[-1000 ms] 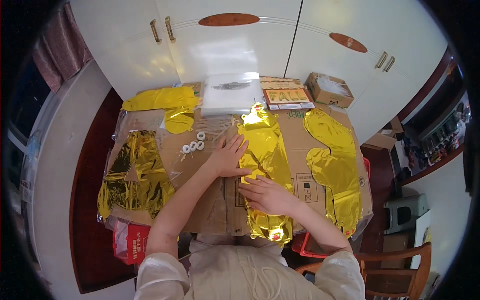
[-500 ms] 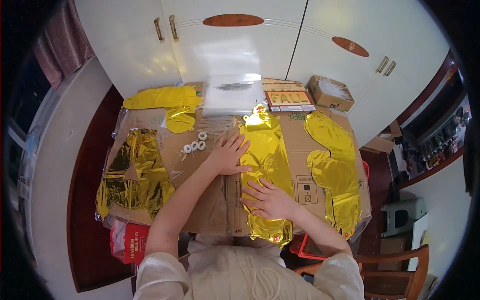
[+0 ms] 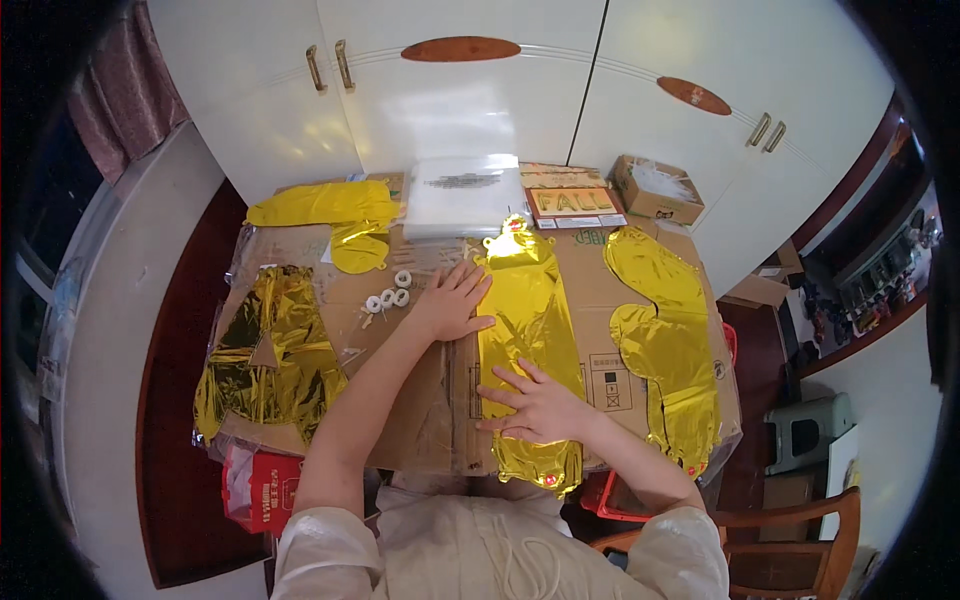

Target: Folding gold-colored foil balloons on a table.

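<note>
A flat, uninflated gold foil balloon (image 3: 525, 320) lies lengthwise in front of me on a cardboard-covered table (image 3: 405, 400). My left hand (image 3: 455, 303) rests at its left edge, fingers stretched out and palm down. Lower on the balloon my right hand (image 3: 535, 405) lies flat with fingers spread, pressing on the foil. Neither hand grips anything. To the left sits an A-shaped gold foil balloon (image 3: 310, 350), and behind it another gold foil balloon (image 3: 320, 205). A curvy-edged gold foil balloon (image 3: 665, 335) lies to the right.
Several small white rolls (image 3: 388, 297) lie left of my left hand. At the back are a stack of clear plastic bags (image 3: 462, 210), a flat printed box (image 3: 575, 203) and an open cardboard box (image 3: 658, 190). A red bag (image 3: 265, 490) hangs at the near left; a wooden chair (image 3: 845, 530) stands at right.
My left hand has slid slightly left toward the balloon's edge. My right hand has shifted a little left on the foil, its fingers still spread.
</note>
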A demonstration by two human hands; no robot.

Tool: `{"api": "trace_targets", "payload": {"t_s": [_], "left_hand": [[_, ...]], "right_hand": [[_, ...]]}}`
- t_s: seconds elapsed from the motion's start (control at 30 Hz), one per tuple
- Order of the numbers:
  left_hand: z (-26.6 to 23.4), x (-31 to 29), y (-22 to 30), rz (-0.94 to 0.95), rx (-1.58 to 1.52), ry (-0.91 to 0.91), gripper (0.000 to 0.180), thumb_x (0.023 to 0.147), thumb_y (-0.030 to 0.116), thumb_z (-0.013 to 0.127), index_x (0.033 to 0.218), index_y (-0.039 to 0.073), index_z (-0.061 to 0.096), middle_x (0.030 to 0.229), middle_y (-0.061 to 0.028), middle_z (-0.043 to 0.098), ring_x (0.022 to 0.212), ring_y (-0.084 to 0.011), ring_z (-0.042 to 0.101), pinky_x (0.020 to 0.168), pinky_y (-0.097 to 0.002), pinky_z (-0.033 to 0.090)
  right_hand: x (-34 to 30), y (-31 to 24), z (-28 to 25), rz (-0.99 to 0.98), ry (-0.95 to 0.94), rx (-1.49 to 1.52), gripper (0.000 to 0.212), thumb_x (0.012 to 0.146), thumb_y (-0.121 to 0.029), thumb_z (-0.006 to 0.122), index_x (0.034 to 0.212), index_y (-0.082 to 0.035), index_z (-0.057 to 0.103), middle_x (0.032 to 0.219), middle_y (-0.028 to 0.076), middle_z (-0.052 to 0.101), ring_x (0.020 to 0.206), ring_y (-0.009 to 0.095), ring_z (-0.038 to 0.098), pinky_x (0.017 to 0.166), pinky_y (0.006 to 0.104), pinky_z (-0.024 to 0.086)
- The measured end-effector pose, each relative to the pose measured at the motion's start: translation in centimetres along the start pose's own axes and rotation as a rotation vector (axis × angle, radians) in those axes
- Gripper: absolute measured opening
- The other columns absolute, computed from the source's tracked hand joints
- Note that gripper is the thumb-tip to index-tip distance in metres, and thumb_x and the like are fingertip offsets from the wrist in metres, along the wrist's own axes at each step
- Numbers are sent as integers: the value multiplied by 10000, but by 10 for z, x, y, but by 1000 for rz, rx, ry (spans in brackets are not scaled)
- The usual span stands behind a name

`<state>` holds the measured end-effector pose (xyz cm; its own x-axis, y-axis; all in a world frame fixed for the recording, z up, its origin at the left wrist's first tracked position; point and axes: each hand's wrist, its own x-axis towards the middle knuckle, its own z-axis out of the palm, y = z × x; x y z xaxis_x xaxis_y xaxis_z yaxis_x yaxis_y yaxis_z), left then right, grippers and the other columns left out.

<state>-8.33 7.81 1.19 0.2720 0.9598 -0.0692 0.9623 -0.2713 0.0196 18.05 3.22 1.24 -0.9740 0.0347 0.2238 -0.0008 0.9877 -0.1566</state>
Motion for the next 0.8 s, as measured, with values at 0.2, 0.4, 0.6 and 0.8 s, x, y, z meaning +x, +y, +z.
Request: {"api": "trace_targets", "payload": {"t_s": [0.2, 0.4, 0.6, 0.8], "left_hand": [[-9, -13, 16, -34, -64, 259, 639, 949, 442, 432, 1433, 43, 315, 1506, -141, 299, 1415, -289, 238, 1114, -544, 194], [11, -71, 49, 182, -68, 199, 512, 943, 304, 487, 1364, 20, 425, 1428, -135, 429, 1345, -235, 383, 1092, -461, 285], [13, -52, 36, 105, -36, 201, 562, 942, 359, 471, 1388, 26, 396, 1466, -113, 390, 1359, -219, 364, 1104, -487, 256], [10, -23, 15, 15, -22, 132, 630, 942, 444, 426, 1431, 54, 349, 1494, -88, 358, 1389, -201, 320, 1125, -502, 202]], "right_hand": [[-2, 0, 7, 62, -64, -53, 480, 932, -476, 437, 1378, -301, 466, 1457, -13, 409, 1392, 286, 280, 1140, 531, 133], [0, -1, 7, 72, -40, -14, 494, 926, -453, 450, 1367, -233, 486, 1444, -32, 432, 1396, 255, 287, 1139, 522, 140], [-2, 0, 8, 47, -24, -3, 443, 922, -437, 470, 1341, -299, 511, 1440, -49, 436, 1391, 268, 295, 1133, 543, 144], [-2, 0, 4, 26, -17, 3, 367, 933, -437, 464, 1287, -385, 549, 1431, -62, 444, 1383, 285, 302, 1127, 555, 157]]}}
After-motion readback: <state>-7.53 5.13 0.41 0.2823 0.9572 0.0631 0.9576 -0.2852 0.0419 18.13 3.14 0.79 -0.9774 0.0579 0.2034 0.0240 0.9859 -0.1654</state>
